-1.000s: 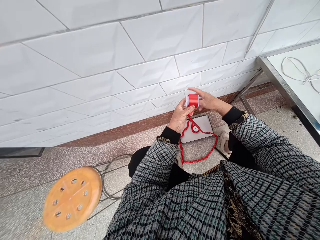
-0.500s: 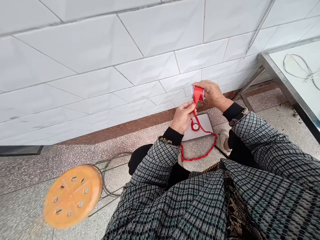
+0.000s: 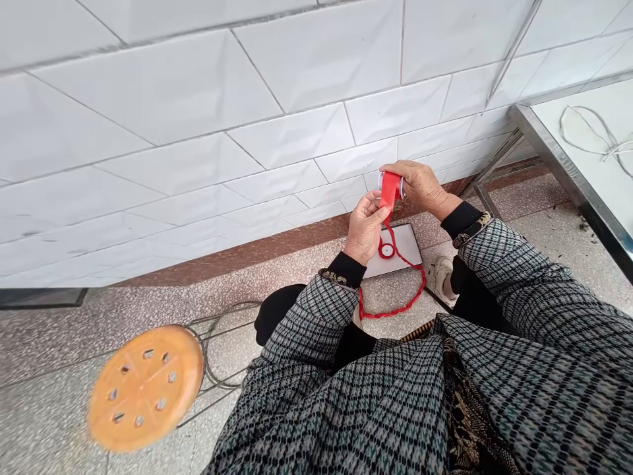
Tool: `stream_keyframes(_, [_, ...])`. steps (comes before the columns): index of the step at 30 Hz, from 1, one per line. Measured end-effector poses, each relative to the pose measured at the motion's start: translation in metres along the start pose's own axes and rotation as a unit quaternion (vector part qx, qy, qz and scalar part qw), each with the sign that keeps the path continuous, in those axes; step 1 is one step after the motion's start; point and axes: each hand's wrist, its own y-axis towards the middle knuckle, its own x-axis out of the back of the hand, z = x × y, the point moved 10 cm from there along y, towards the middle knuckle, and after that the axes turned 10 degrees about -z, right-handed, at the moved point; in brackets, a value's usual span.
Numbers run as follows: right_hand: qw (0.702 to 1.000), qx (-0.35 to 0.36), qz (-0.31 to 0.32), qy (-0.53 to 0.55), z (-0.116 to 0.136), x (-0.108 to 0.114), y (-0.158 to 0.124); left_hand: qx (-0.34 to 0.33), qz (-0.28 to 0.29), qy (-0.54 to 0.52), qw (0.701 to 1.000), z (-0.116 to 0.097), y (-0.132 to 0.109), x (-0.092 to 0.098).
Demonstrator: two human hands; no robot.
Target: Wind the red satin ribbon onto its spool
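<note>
My right hand point(image 3: 418, 183) is closed around a small white spool wound with red ribbon point(image 3: 391, 188), gripping it from the right side. A flat length of the ribbon comes off the spool, and my left hand point(image 3: 366, 224) pinches it just below between thumb and fingers. Beneath my hands the ribbon narrows into a crumpled strand that hangs in a loop down to the floor between my feet. Under it lies a white flat board or box point(image 3: 403, 241) with a dark edge. On that rests a small round white-centred roll with red around it point(image 3: 386, 251).
A white tiled wall point(image 3: 277, 152) rises directly in front. An orange round stool point(image 3: 148, 389) with wire legs lies tipped on the speckled floor point(image 3: 277, 264) at left. At right stands a metal-framed table point(image 3: 558, 155) with a white cable point(image 3: 593, 132) on it.
My left hand has shifted slightly, turning its fingers up closer to the spool. The hanging red strand has moved a little; my right hand stays nearly in place.
</note>
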Motion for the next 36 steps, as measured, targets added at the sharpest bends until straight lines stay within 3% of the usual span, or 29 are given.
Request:
stream_keyframes(10, [1.000,-0.022,-0.013,-0.006,-0.006,0.000,-0.001,0.045,0.029,-0.007,0.999,0.018,-0.003,-0.001])
stream_keyframes(19, [0.982,-0.135,-0.086,0.096,-0.027,0.010,0.002,0.048,0.012,-0.003,0.999,0.027,0.000,0.006])
stream_keyframes(22, [0.956,-0.204,-0.113,0.179,-0.038,0.011,0.001,0.049,0.032,0.008,0.998,0.027,-0.003,0.002])
stream_keyframes(27, [0.882,-0.325,-0.110,0.322,-0.046,-0.009,-0.009,0.037,0.045,0.054,0.997,0.025,-0.005,-0.002])
stream_keyframes(32, [0.831,-0.401,-0.061,0.382,-0.035,-0.034,-0.024,0.008,0.026,0.076,0.997,0.019,-0.001,0.002])
stream_keyframes(36, [0.787,-0.458,-0.054,0.410,-0.030,-0.041,-0.034,0.027,0.003,0.073,0.997,0.019,0.003,0.007])
